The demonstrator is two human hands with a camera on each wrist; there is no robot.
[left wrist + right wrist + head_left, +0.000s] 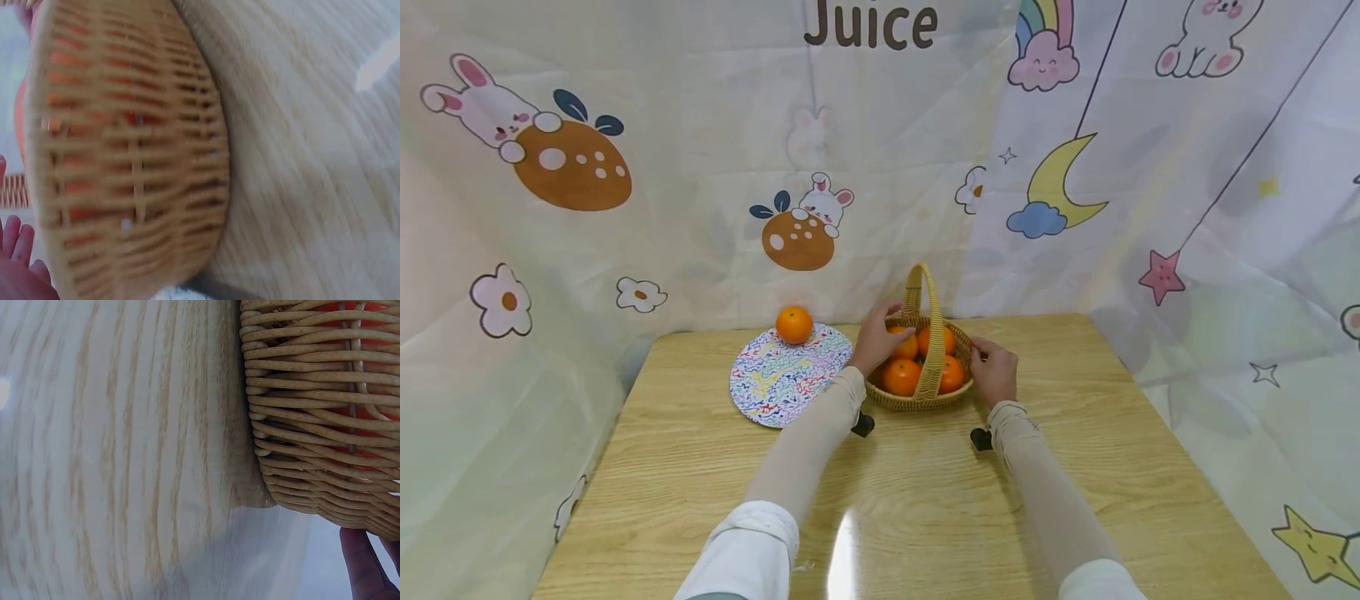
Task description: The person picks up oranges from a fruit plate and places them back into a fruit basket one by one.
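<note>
A wicker basket (917,402) with a tall arched handle stands on the table, holding several oranges (901,377). My left hand (874,340) is over its left rim, thumb and fingers spread apart above the orange at the back left. In the left wrist view the fingers (22,244) show relaxed beside the rim. At the opposite side, my right hand (995,372) pinches the right rim of the basket; a fingertip lies against the weave (325,425) in the right wrist view.
Left of the basket lies a round, colourfully patterned mat (782,383), with a single orange (794,325) at its back edge. The wooden table (917,500) ends at a printed cloth backdrop (700,208) behind and on both sides.
</note>
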